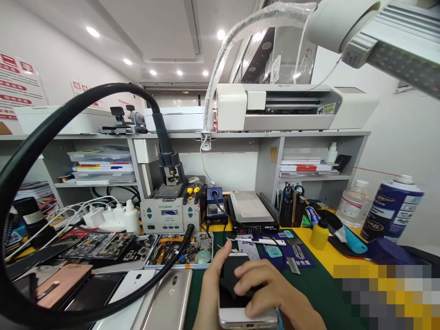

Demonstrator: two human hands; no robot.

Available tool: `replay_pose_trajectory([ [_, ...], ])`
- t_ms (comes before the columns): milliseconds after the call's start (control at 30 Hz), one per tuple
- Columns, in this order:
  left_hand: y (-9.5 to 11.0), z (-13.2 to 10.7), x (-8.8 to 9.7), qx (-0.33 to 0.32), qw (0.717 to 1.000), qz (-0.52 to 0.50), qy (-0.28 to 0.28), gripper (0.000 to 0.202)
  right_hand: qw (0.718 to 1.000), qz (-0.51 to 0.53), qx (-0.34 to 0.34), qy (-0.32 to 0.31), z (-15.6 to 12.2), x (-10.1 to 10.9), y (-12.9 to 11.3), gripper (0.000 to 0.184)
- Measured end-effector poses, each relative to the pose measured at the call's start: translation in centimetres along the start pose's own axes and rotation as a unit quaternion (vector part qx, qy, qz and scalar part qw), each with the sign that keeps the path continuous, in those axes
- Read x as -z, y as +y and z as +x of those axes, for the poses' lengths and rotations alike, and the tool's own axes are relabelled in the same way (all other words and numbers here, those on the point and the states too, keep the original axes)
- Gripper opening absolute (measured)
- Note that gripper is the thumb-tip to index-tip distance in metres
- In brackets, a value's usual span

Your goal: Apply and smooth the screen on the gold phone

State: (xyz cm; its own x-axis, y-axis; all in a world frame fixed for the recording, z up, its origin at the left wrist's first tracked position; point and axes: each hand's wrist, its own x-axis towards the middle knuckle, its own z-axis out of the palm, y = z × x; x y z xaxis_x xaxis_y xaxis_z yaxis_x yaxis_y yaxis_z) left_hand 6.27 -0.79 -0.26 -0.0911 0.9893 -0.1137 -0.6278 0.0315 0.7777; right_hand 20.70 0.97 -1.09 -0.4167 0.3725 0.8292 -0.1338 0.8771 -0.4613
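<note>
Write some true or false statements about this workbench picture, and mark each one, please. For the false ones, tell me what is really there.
1. The left hand and the right hand are both on a white smartphone. True.
2. The right hand holds a screwdriver. False: its fingers lie across the phone's black screen.
3. A yellow bottle stands to the right of the phone. True.
4. The metal tray beside the phone is empty. False: it holds phone parts and tools.
5. A gold-coloured phone lies to the left of the hands. True.
</note>
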Motion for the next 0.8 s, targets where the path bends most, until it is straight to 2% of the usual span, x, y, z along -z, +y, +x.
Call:
replay_pose_trajectory([
  [100,-0.1,0.0,0.1,0.003,1.000,-0.003,0.003,0.015,1.000,-0.021,-0.004,0.017,0.3,0.0,-0.2,0.043],
  [200,-0.4,0.1,0.7,-0.014,1.000,0.004,0.021,0.021,0.998,-0.055,-0.004,0.001,0.5,0.0,-0.5,0.013],
  [300,-0.8,0.2,1.3,-0.021,0.999,0.010,0.030,0.030,0.997,-0.063,0.005,-0.040,0.8,0.2,-0.4,0.027],
  [400,-1.1,0.1,1.8,-0.018,0.999,0.019,0.033,0.034,0.997,-0.061,0.000,-0.047,0.9,0.3,-0.3,0.031],
  [633,-1.8,-0.3,2.3,-0.051,0.995,0.066,0.046,0.052,0.997,-0.075,-0.004,-0.033,0.8,0.2,-0.7,0.036],
  [800,-2.5,-0.4,2.5,-0.086,0.986,0.135,0.044,0.049,0.997,-0.069,-0.021,-0.016,0.7,0.0,-0.5,0.033],
])
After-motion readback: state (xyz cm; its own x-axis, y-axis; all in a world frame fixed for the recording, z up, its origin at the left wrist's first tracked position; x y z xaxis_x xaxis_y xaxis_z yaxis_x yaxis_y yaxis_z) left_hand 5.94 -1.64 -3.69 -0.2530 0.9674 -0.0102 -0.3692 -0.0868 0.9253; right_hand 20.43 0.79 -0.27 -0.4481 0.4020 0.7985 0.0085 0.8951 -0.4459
